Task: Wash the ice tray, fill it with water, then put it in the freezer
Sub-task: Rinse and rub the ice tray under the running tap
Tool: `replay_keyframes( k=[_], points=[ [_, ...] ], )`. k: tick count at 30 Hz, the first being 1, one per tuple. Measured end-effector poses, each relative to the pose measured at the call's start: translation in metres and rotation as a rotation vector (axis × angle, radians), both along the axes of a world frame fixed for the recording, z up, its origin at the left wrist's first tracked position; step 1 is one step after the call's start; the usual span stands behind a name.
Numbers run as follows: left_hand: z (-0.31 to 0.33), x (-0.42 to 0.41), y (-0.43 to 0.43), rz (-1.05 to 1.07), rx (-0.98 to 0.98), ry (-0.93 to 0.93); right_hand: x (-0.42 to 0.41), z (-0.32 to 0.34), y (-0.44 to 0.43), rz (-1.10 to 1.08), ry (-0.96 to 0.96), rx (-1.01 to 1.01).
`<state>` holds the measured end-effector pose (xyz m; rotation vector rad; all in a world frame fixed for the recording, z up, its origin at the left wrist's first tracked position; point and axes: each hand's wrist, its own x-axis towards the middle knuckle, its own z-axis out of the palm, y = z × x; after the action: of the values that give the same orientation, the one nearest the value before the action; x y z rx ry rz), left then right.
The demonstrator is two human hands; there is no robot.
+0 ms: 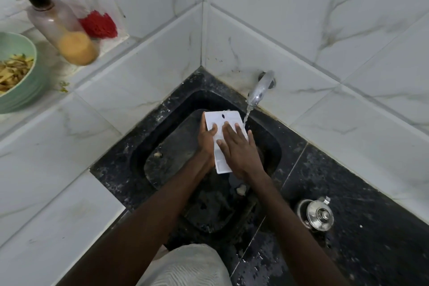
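Two hands hold a white tray [222, 121] above a black sink [141, 144], set in the corner where two marbled tile walls meet. The left hand [205, 140] grips the tray's left edge, with the thumb wrapped over the top face and the fingers hidden beneath. The right hand [241, 153] lies flat on the top face, fingers straight and spread, pressing on it without curling round it. The tray's long side runs away from the person, and its far end sits just below the tap [260, 89] on the right wall. A thin stream of water [246, 117] falls from the tap close against the tray's far right corner; whether it strikes the tray cannot be told.

Under the tray, a dark flat slab [171, 148] lies in the sink, with a few pale scraps [241, 189] nearby. Right of the sink, the black speckled table [371, 239] is wet and carries a steel pot [319, 215] with its lid on.

To the left, a raised white ledge [69, 123] bears a green bowl [21, 97] of peelings [11, 72]. Beside the bowl is a clear bottle [62, 30] with yellow liquid at its bottom, and a red scrubber [98, 24] sits behind the bottle.
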<state>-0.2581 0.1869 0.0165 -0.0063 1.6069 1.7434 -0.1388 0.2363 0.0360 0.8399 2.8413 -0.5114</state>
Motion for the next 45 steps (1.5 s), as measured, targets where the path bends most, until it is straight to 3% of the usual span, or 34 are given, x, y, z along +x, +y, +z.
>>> replay_keyframes(
  k=[7, 20, 26, 29, 35, 45],
  points=[
    [-0.002, 0.025, -0.003, -0.026, 0.058, -0.083, -0.024, 0.002, 0.030, -0.077, -0.032, -0.020],
    [-0.012, -0.008, -0.007, 0.173, 0.023, -0.109, 0.022, 0.000, -0.019, 0.029, -0.040, -0.046],
    [-0.016, -0.001, -0.006, 0.079, -0.010, 0.039, -0.016, 0.002, 0.008, -0.002, -0.067, -0.033],
    [-0.012, -0.015, -0.001, 0.144, 0.044, -0.007, -0.018, 0.005, 0.005, 0.014, -0.052, -0.034],
    [-0.036, -0.063, -0.007, 0.291, -0.073, -0.025, 0.024, 0.014, -0.035, 0.105, -0.008, -0.062],
    [-0.041, -0.011, -0.001, 0.207, 0.001, -0.095, -0.012, 0.000, 0.000, 0.057, -0.128, -0.042]
  ],
)
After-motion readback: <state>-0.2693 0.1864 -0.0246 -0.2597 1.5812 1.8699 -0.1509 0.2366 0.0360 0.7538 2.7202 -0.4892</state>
